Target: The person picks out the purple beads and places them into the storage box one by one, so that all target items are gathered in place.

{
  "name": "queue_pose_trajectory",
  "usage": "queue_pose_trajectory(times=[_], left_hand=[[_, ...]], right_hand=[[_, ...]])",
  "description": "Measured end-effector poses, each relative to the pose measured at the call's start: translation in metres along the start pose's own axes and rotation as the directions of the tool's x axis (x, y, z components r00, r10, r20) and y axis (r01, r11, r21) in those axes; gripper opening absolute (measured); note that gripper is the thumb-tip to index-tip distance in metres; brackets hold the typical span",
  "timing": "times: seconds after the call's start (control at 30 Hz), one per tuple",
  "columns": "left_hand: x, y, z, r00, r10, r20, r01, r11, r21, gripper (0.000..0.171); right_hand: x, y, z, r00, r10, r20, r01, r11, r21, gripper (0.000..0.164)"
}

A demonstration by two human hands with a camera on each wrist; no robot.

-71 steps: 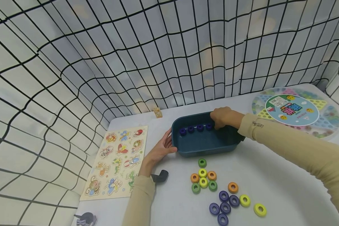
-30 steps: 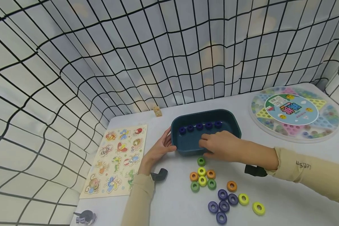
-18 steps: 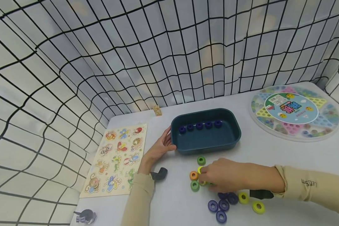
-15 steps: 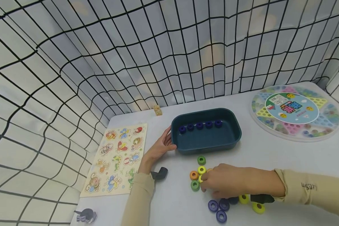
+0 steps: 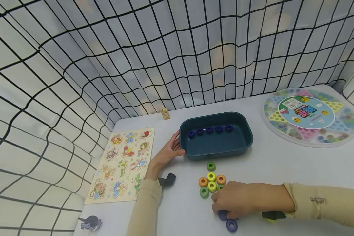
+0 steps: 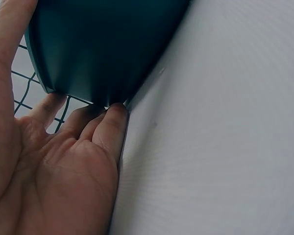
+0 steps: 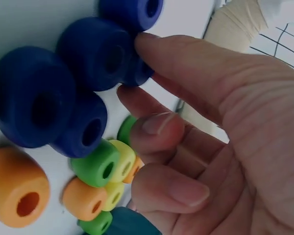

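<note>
My left hand (image 5: 166, 154) holds the left end of a dark teal plastic tub (image 5: 218, 151), thumb at the front corner and fingers behind the end. Inside the tub, several purple ring beads (image 5: 209, 130) stand in a row along the back wall. My right hand (image 5: 240, 200) is down at the loose purple beads on the table. In the right wrist view its thumb and forefinger pinch a purple bead (image 7: 138, 73) among other purple beads (image 7: 95, 54). From the head, the hand covers most of them; one purple bead (image 5: 231, 225) shows in front.
Green, yellow and orange beads, among them a yellow bead (image 5: 211, 177), cluster between tub and right hand. An insect puzzle board (image 5: 121, 164) lies left, a round game board (image 5: 308, 114) at the back right. Black netting (image 5: 206, 59) rises behind the white table (image 5: 283, 164).
My right hand has left a fifth purple bead at the right end of the row in the tub. It has come forward over the coloured beads to the loose purple ones. The left hand stays.
</note>
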State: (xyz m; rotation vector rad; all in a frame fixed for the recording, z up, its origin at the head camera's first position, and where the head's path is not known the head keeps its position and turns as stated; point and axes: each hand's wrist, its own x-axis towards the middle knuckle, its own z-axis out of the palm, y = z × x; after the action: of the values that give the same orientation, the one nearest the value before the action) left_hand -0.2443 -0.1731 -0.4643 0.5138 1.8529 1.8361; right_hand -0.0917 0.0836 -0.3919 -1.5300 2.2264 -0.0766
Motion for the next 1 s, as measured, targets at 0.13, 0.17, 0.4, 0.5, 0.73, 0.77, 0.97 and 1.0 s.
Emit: queue_pose_trajectory(times=[0.13,0.17,0.4,0.5,0.73,0.77,0.97,1.0], left_hand=[[0.000,0.001,0.001,1.000,-0.006,-0.014,0.007,1.000,0.016,0.099],[0.000,0.001,0.001,1.000,-0.008,-0.017,0.008,1.000,0.018,0.099],[-0.001,0.002,0.001,1.000,-0.008,-0.002,0.008,1.000,0.014,0.097],[-0.001,0.003,0.001,1.000,-0.022,-0.014,0.023,1.000,0.020,0.096],[-0.001,0.005,0.003,0.999,-0.029,-0.027,0.029,0.999,0.019,0.097],[-0.001,0.005,0.003,0.999,-0.028,-0.028,0.028,0.999,0.018,0.097],[0.000,0.003,0.002,1.000,-0.013,-0.020,0.013,1.000,0.012,0.099],[-0.001,0.003,0.002,1.000,-0.012,-0.017,0.012,1.000,0.009,0.099]], right_hand=[[0.004,0.002,0.003,1.000,-0.003,-0.025,0.003,1.000,-0.003,0.020],[0.005,0.002,0.004,0.999,-0.002,-0.033,0.002,1.000,0.000,0.020],[0.013,0.000,0.011,0.997,-0.011,-0.075,0.010,1.000,-0.011,0.023],[0.013,-0.001,0.014,0.996,-0.011,-0.092,0.010,1.000,-0.012,0.023],[0.008,0.001,0.008,0.995,0.006,-0.099,-0.001,0.999,0.053,0.024],[0.007,0.001,0.005,0.995,0.018,-0.096,-0.012,0.998,0.065,0.025],[-0.001,0.007,-0.012,0.988,0.122,-0.092,-0.115,0.990,0.081,0.029],[-0.003,0.009,-0.015,0.985,0.147,-0.091,-0.139,0.986,0.087,0.029]])
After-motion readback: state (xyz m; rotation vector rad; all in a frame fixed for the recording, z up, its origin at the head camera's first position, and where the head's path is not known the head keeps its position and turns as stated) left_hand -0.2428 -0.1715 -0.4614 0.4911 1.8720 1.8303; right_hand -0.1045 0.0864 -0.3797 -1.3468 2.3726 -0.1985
